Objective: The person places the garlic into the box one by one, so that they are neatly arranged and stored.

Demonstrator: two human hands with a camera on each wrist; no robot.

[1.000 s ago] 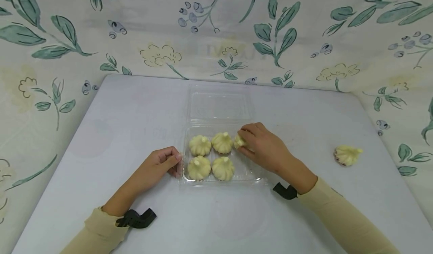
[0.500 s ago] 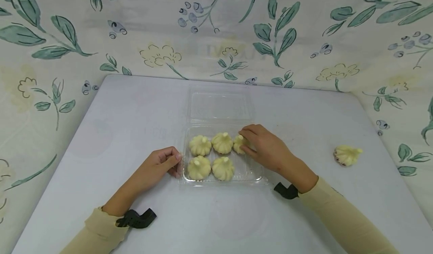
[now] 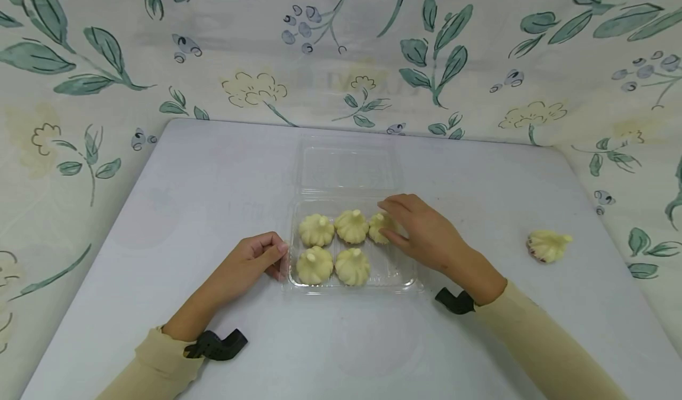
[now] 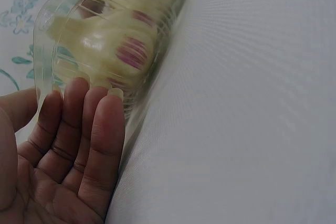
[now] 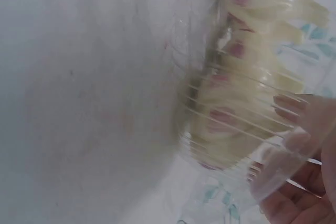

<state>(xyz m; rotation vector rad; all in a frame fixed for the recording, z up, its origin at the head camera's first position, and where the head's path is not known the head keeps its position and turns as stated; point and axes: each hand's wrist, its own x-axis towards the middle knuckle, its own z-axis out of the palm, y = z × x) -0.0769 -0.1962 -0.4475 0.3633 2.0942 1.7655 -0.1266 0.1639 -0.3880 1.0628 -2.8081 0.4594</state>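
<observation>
A clear plastic clamshell container (image 3: 319, 287) lies unfolded on the table, with several pale yellow garlic bulbs (image 3: 351, 267) upright in its tray. My left hand (image 3: 256, 258) pinches the tray's left rim between thumb and fingers; the left wrist view shows the fingertips against the ribbed wall. At the tray's far right corner sits one garlic bulb (image 3: 379, 228), partly hidden by my right hand (image 3: 421, 231). The fingers of that hand are parted around the bulb without gripping it. Purple-pink patches mark the bulbs' undersides (image 4: 131, 52). Another garlic bulb (image 3: 549, 245) lies on its side far to the right.
The white table (image 3: 341, 352) extends around the container. Behind the tray its clear lid (image 3: 348, 166) lies folded back. Leaf-patterned cloth (image 3: 341, 45) hangs beyond the table's far edge. A black strap (image 3: 217, 345) is on the left wrist.
My right hand has let go of the garlic bulb in the far right corner; its fingers have spread and shifted slightly right. The left hand has stayed on the rim.
</observation>
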